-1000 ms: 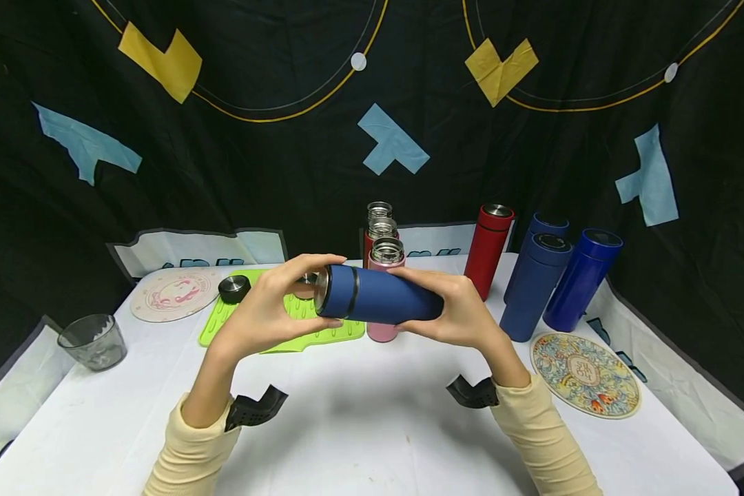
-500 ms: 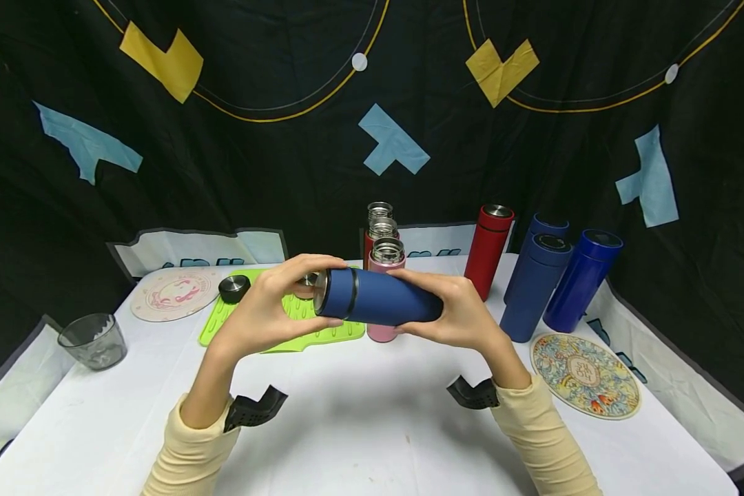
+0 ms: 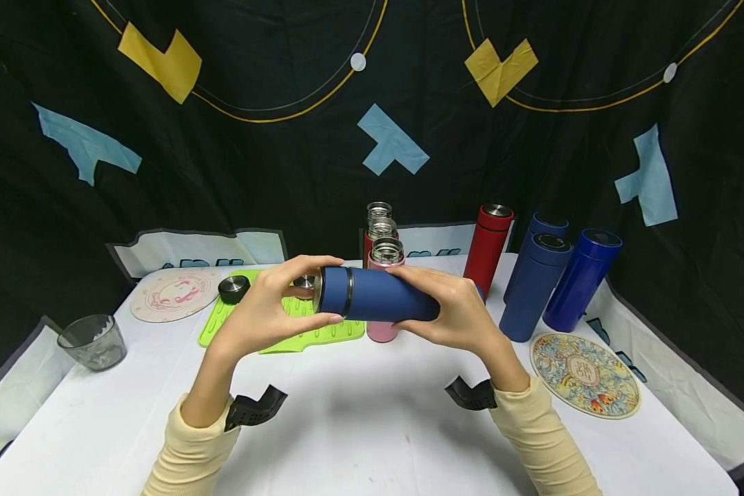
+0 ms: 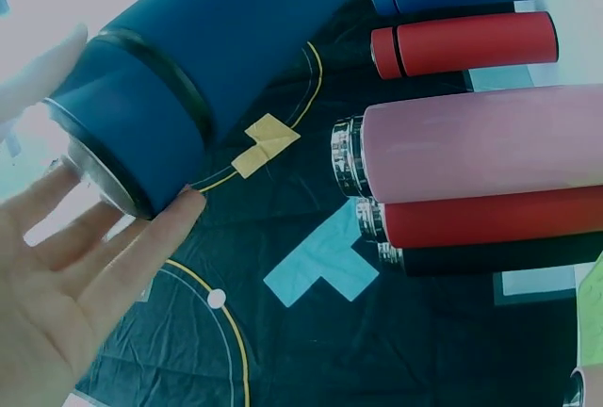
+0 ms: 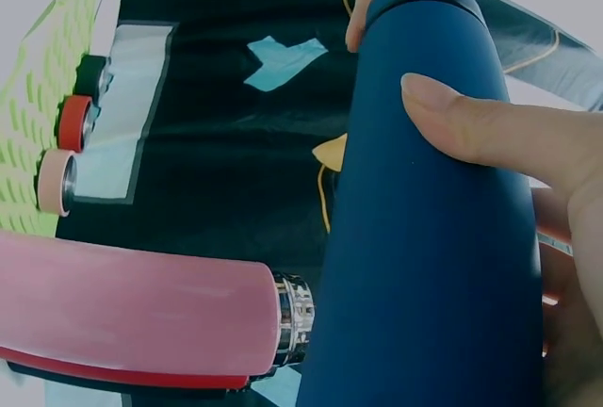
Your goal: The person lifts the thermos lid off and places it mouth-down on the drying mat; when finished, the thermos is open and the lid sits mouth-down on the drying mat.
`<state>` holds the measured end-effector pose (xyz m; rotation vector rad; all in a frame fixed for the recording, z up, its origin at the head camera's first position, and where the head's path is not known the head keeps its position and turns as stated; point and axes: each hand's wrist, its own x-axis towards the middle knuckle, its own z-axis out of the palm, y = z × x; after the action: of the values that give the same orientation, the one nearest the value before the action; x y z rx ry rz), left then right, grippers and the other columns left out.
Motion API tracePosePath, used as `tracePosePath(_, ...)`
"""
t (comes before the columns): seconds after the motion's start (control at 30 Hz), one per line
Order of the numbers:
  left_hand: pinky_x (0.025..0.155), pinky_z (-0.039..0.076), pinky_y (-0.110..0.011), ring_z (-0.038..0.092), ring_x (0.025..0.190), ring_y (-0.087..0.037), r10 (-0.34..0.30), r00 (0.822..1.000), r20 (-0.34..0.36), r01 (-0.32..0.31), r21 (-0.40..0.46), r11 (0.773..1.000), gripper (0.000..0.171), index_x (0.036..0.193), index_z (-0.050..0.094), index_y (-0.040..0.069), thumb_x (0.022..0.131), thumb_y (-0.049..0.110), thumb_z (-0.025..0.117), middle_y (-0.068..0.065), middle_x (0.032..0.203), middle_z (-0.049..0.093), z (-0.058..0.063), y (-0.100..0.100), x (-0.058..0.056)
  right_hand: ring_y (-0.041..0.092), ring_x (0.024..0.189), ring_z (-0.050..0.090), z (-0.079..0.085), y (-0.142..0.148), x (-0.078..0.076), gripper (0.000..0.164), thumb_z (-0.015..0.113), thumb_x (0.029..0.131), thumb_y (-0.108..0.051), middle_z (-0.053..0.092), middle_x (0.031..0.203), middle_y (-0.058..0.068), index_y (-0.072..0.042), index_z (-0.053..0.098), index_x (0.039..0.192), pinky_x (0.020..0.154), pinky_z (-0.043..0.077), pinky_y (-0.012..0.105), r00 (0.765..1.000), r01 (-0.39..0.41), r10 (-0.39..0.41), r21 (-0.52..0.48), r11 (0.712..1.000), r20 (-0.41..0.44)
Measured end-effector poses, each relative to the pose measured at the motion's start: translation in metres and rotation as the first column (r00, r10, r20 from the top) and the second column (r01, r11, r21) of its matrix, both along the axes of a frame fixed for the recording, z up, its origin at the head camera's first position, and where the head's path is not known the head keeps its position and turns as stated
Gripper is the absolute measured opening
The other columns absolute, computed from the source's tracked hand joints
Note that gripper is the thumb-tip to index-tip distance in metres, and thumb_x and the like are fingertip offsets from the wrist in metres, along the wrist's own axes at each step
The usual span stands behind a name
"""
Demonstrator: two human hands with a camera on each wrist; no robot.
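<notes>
Over my feed the left hand [image 3: 263, 303] pinched the banded left end of the blue flask [image 3: 381, 296] between thumb and fingers, spread just to its width, while the right hand [image 3: 455, 306] gripped the other end, so the flask lay sideways in the air above the table [image 3: 372, 434]. Beyond it I saw the pink flask [image 3: 381, 333] upright and partly hidden, with the green mat [image 3: 328, 335] to the left and the glass [image 3: 96, 344] farther left. On the right stood more blue flasks [image 3: 536, 289], the floral disc [image 3: 585, 375] lying nearer.
</notes>
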<state>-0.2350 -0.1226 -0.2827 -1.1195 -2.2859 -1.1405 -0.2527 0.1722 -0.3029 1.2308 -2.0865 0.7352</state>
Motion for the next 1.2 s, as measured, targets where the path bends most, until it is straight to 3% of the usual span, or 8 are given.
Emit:
tracePosePath(0.2,0.083,0.056,-0.037,0.056,0.115,-0.023,-0.104,0.989,-0.102,0.102,-0.021,0.995,0.077,0.133,0.055,0.014,0.065,0.010,0.090,-0.003,0.133,0.054,0.0022,-0.0008,-0.0001,0.026,0.108,0.063,-0.0005,0.0047,0.0001,0.078,0.091,0.064,-0.021,0.064,0.124,0.007,-0.009,0.058,0.133,0.089,0.053,0.043,0.991,-0.052,0.053,-0.017,0.999,0.119)
tracePosePath(0.37,0.083,0.056,-0.037,0.055,0.117,-0.023,-0.125,0.984,-0.124,0.124,-0.017,0.992,0.075,0.131,0.057,0.013,0.064,0.008,0.090,-0.004,0.134,0.054,0.0033,-0.0010,0.0011,0.024,0.104,0.065,-0.0002,0.0055,0.0005,0.078,0.092,0.063,-0.019,0.065,0.121,0.007,-0.010,0.058,0.133,0.087,0.054,0.042,0.986,-0.061,0.064,-0.024,0.998,0.154)
tracePosePath(0.57,0.080,0.057,-0.031,0.058,0.110,-0.023,-0.051,0.994,-0.097,0.052,0.002,0.999,0.072,0.132,0.056,0.014,0.068,0.015,0.089,-0.004,0.129,0.056,0.0017,-0.0008,0.0012,0.026,0.106,0.064,0.0005,0.0030,0.0025,0.078,0.091,0.064,-0.021,0.065,0.123,0.008,-0.010,0.058,0.134,0.088,0.054,0.043,0.994,-0.036,0.037,-0.017,0.999,0.107)
tracePosePath(0.77,0.077,0.058,-0.034,0.065,0.100,-0.027,0.037,0.999,-0.001,-0.037,0.045,0.998,0.066,0.131,0.057,0.014,0.072,0.018,0.087,-0.007,0.125,0.060,-0.0007,-0.0013,0.0008,0.028,0.110,0.062,0.0013,-0.0007,0.0033,0.078,0.091,0.064,-0.020,0.063,0.125,0.009,-0.008,0.057,0.133,0.092,0.052,0.046,1.000,-0.005,0.005,-0.010,1.000,0.003)
tracePosePath(0.9,0.077,0.058,-0.035,0.065,0.099,-0.027,0.059,0.998,0.035,-0.061,0.050,0.997,0.065,0.131,0.057,0.015,0.073,0.019,0.086,-0.008,0.124,0.061,-0.0009,-0.0012,0.0002,0.028,0.112,0.062,0.0015,-0.0020,0.0034,0.078,0.091,0.064,-0.021,0.063,0.126,0.010,-0.008,0.057,0.133,0.094,0.050,0.046,0.999,0.021,-0.021,-0.002,1.000,-0.045)
tracePosePath(1.03,0.081,0.057,-0.034,0.062,0.103,-0.025,0.024,1.000,0.019,-0.024,0.026,0.999,0.067,0.132,0.056,0.015,0.073,0.019,0.087,-0.005,0.126,0.059,-0.0004,-0.0013,-0.0006,0.028,0.112,0.062,0.0011,-0.0013,0.0028,0.079,0.092,0.063,-0.020,0.063,0.126,0.010,-0.009,0.057,0.133,0.093,0.050,0.047,0.999,0.017,-0.017,-0.003,1.000,-0.045)
tracePosePath(1.2,0.084,0.056,-0.034,0.057,0.112,-0.022,-0.067,0.997,-0.048,0.066,-0.011,0.998,0.075,0.134,0.053,0.015,0.069,0.016,0.089,-0.002,0.131,0.054,0.0012,-0.0026,-0.0010,0.027,0.111,0.062,0.0003,0.0014,0.0008,0.078,0.091,0.064,-0.019,0.063,0.126,0.008,-0.008,0.057,0.133,0.092,0.051,0.046,0.999,-0.031,0.032,-0.018,0.999,0.043)
